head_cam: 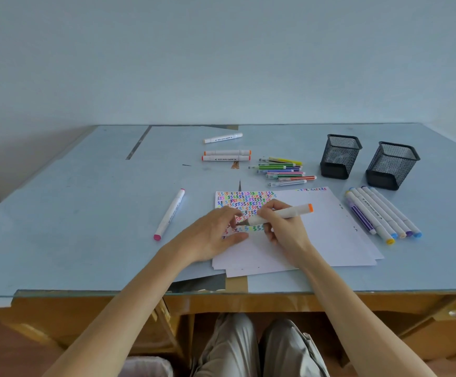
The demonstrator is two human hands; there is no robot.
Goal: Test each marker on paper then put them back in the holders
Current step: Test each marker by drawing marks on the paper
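Open tabletop [85, 213] at left, broken only by one pink-capped marker [169, 214]. Blocked at right: row of white markers [381, 213] just beside the paper [330, 235], two mesh holders [340, 156] behind them. Slim pens [283, 171] heaped between holders and three white markers [225, 152] at the back. Narrow bare lane between the two holders.

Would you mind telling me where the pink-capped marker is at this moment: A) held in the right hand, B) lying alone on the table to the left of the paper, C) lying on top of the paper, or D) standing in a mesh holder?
B: the pink-capped marker lies by itself on the table, left of the paper, while the right hand holds an orange-capped marker.
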